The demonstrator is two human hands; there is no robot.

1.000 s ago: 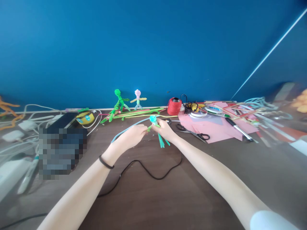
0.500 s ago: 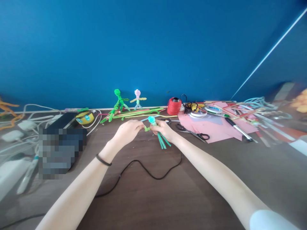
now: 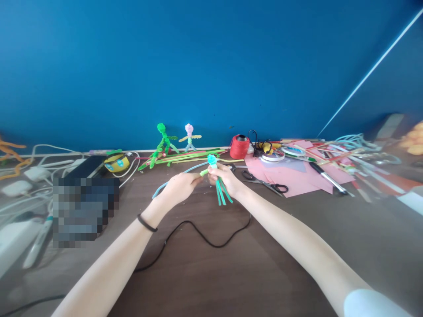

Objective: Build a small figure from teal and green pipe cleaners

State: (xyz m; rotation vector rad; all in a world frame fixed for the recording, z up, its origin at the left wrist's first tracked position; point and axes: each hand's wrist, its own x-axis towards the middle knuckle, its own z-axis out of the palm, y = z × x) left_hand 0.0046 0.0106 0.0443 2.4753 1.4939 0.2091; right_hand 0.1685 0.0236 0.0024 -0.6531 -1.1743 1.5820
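Note:
A pipe-cleaner figure (image 3: 212, 160) with a turquoise coiled head is pinched at its body by my right hand (image 3: 227, 177). Its teal pipe-cleaner legs (image 3: 220, 193) dangle below my fingers. On its left side a short light-green pipe-cleaner arm (image 3: 204, 173) sticks out, coiled, and my left hand (image 3: 181, 188) pinches its outer end. A light-blue pipe cleaner (image 3: 159, 189) curves from near the figure's head to behind my left hand; where it attaches is hidden by my fingers.
A green figure (image 3: 163, 136) and a pink-headed figure (image 3: 189, 134) stand against the wall by loose green pipe cleaners (image 3: 193, 156). Scissors (image 3: 266, 182), pink paper (image 3: 299, 182) and red thread (image 3: 239, 147) lie right. A black cable (image 3: 211, 244) crosses the table.
The light-green piece, bent before, now shows as a short straighter coil. My left hand has shifted slightly rightward and down, and the light-blue pipe cleaner now extends out left past it.

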